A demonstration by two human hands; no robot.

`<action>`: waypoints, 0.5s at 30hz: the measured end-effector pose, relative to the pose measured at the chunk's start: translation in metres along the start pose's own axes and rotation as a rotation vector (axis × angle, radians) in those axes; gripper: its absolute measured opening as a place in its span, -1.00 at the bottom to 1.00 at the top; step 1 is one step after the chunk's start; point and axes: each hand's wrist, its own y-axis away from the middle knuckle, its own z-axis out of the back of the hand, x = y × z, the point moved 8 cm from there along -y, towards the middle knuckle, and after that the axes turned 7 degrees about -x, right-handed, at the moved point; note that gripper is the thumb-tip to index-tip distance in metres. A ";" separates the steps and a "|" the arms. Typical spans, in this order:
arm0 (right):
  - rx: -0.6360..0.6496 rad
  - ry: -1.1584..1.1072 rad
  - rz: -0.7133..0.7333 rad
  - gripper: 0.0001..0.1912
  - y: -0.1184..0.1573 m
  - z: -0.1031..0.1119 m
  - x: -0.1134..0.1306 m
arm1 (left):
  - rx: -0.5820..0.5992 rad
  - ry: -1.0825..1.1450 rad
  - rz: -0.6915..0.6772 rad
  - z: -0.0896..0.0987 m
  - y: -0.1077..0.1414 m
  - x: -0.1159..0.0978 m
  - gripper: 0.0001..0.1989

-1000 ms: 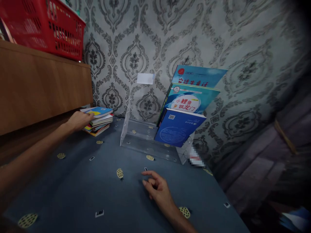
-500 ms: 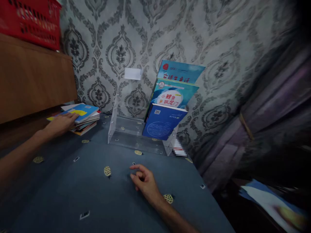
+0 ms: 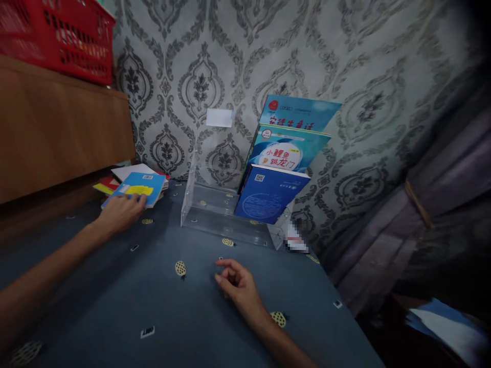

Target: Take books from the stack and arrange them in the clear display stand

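My left hand (image 3: 125, 210) grips a light blue book (image 3: 154, 185) with a yellow patch, its fingers over the cover and its thumb out of sight. The book overhangs the near side of a stack of books (image 3: 164, 188). My right hand (image 3: 237, 283) hovers over or rests on the table, fingers loosely curled, the index finger apart from the thumb, nothing in it. Beyond it stands a clear plastic book rack (image 3: 230, 230). Its right side holds a dark blue book (image 3: 264, 197), a teal book (image 3: 307, 148) behind that, and a taller blue book (image 3: 303, 110) at the back.
A dark patterned tablecloth (image 3: 199, 317) covers the table. A wooden cabinet (image 3: 65, 128) bears a red basket (image 3: 82, 46) at the left. Patterned wallpaper rises behind the rack. A tied curtain (image 3: 406, 240) hangs at the right, with blue and white papers (image 3: 448, 327) below it.
My left hand has drawn the light blue book toward me, partly off the stack. My right hand keeps nearly the same pose. The whole view has shifted a little.
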 end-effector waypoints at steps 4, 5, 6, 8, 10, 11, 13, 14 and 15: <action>0.005 0.028 -0.008 -0.38 0.000 0.000 0.001 | 0.004 -0.016 -0.041 0.016 0.012 -0.025 -0.60; 0.005 0.029 -0.008 -0.36 0.001 0.000 0.002 | 0.015 -0.017 -0.050 0.021 0.016 -0.033 -0.60; 0.004 0.026 -0.007 -0.35 0.002 0.000 0.004 | 0.030 -0.014 -0.059 0.025 0.019 -0.040 -0.60; 0.005 0.018 -0.002 -0.34 0.004 0.000 0.008 | 0.070 0.004 -0.076 0.033 0.028 -0.058 -0.60; 0.007 0.003 0.003 -0.35 0.006 0.000 0.011 | 0.112 0.037 -0.092 0.037 0.038 -0.077 -0.60; 0.009 -0.005 0.004 -0.35 0.007 -0.001 0.012 | 0.142 0.068 -0.096 0.037 0.043 -0.087 -0.60; 0.024 -0.019 -0.003 -0.35 0.008 -0.002 0.013 | 0.226 0.163 -0.128 0.033 0.055 -0.110 -0.61; 0.031 -0.022 -0.006 -0.34 0.008 -0.003 0.012 | 0.270 0.212 -0.156 0.031 0.061 -0.123 -0.61; 0.034 -0.023 -0.006 -0.33 0.008 -0.004 0.011 | 0.306 0.251 -0.190 0.029 0.067 -0.135 -0.58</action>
